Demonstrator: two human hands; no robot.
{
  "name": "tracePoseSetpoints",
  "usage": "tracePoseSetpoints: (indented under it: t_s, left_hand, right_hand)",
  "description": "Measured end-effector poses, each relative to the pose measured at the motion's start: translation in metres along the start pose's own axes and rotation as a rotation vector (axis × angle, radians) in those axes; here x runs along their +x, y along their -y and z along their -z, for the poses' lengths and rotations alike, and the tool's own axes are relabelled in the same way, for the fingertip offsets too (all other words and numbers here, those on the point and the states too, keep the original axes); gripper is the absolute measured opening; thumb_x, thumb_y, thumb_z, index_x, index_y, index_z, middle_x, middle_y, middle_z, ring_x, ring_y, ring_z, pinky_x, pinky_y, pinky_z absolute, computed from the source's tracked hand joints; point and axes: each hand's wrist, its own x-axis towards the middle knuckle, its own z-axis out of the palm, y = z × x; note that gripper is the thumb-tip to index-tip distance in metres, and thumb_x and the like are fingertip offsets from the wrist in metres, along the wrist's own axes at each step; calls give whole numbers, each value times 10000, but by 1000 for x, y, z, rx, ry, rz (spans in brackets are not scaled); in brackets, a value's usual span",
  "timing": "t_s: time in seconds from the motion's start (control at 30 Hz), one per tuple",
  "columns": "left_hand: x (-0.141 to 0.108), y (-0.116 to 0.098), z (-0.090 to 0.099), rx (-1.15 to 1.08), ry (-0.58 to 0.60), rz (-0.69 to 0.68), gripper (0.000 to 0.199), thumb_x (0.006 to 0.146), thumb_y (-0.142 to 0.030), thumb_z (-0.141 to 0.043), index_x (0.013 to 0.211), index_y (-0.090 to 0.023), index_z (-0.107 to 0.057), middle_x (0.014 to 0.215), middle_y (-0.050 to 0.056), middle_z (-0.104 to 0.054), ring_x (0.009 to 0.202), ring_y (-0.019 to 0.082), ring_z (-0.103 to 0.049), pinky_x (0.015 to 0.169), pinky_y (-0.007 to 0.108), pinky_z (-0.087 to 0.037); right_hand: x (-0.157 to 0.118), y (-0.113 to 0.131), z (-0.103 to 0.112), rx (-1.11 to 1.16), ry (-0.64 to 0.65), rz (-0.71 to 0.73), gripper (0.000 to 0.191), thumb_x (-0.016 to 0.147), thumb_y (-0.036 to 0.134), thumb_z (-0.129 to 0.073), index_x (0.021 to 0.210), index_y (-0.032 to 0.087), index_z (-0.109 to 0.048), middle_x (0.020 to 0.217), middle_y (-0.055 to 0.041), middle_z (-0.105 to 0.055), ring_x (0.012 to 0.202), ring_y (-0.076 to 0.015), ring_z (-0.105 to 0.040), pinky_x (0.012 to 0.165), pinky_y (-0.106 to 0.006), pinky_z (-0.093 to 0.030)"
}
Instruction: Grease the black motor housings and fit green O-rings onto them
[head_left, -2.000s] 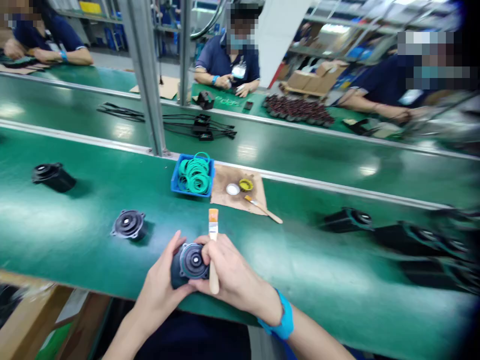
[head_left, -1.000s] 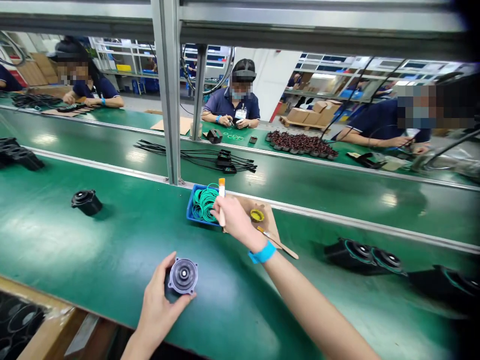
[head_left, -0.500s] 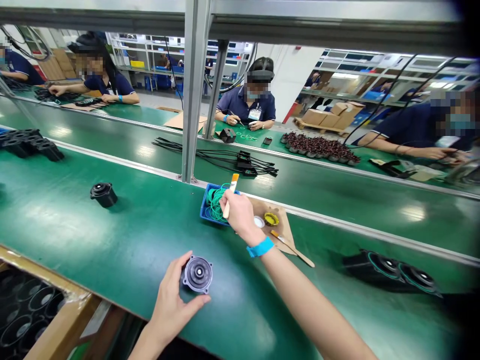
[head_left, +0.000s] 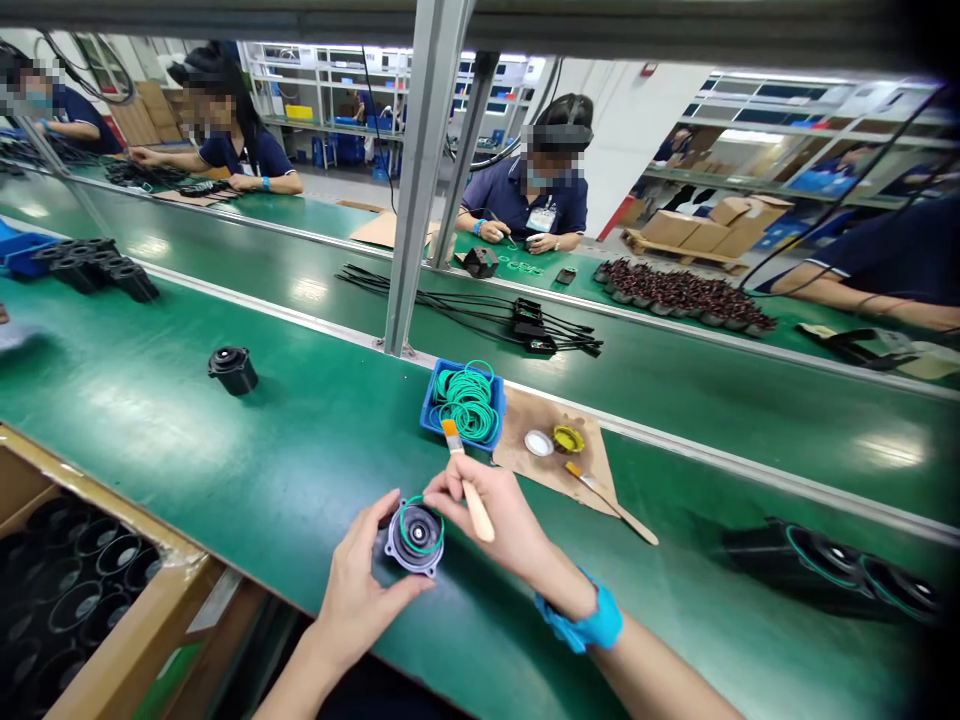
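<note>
My left hand [head_left: 367, 575] grips a round black motor housing [head_left: 418, 565] by its sides, the circular face with its centre shaft turned up. Over that face lies a thin green O-ring [head_left: 405, 528], pinched at its upper right edge by my right hand [head_left: 487, 505]. A flat paintbrush [head_left: 478, 512] with a pale wooden handle and orange bristles is also tucked in my right hand, bristles pointing away. Just beyond, a blue bin [head_left: 498, 432] holds a heap of green O-rings [head_left: 466, 395].
A second brush [head_left: 611, 505] rests partly on stained cardboard [head_left: 517, 410], near a yellow-rimmed pot [head_left: 568, 439] and white lid [head_left: 538, 443]. Housings stand left [head_left: 234, 372] and right [head_left: 825, 560]. A carton [head_left: 150, 610] sits lower left. A metal post [head_left: 420, 180] rises ahead; co-workers sit opposite.
My right hand has come back from the blue bin with a green O-ring and brought it onto the housing. The brush came along. My left hand keeps its hold; the view has shifted.
</note>
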Motion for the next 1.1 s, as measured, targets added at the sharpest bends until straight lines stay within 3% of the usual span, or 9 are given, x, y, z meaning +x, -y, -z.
tracePoseSetpoints:
  t_s: [0.2,0.43,0.67,0.8,0.93,1.1]
  left_hand:
    - [-3,0,1,50,-22,-99,757,749,-305,-824,1397,-236,-439,1325,135,-625,1196,314,-647,996,468,-558]
    - [-4,-2,0,161,-75,-245,452,903,-309,-663,1313,-227,-490,1236,141,-639,1137,281,-676,959,438,-587]
    - [-9,-3,-4,258,-178,-380,301,959,-215,-581,1250,-180,-511,1213,178,-700,1118,245,-710,920,324,-611]
    - [-9,-3,-5,269,-193,-396,318,962,-216,-573,1268,-160,-509,1212,194,-711,1119,255,-712,926,321,-609]
    - [-9,-3,-5,290,-213,-430,280,967,-204,-564,1237,-145,-522,1190,219,-722,1097,260,-722,904,302,-613]
    - [-9,-1,-7,332,-251,-501,251,964,-144,-551,1215,-141,-553,1191,225,-725,1058,256,-737,868,272,-621]
  right_hand:
    - [-8,-1,-2,-7,16,28,238,924,322,-625,797,246,-439,836,-26,-754,710,-172,-685,635,-281,-518]
    - [-29,3,3,-307,31,377,373,903,556,-647,854,229,-476,976,-83,-760,792,-202,-687,728,-365,-498]
    - [-50,-9,-11,-482,-153,603,135,992,324,-590,958,195,-575,872,-98,-776,878,-244,-749,790,-412,-560]
    - [-55,-12,-15,-510,-200,659,161,974,225,-611,832,198,-541,957,-133,-782,881,-256,-757,751,-414,-580]
    - [-55,-15,-17,-462,-242,707,138,965,181,-611,845,196,-546,873,-110,-787,826,-237,-758,717,-397,-596]
    - [-55,-18,-21,-427,-222,781,136,967,108,-570,867,196,-595,873,-86,-792,837,-197,-749,813,-389,-603]
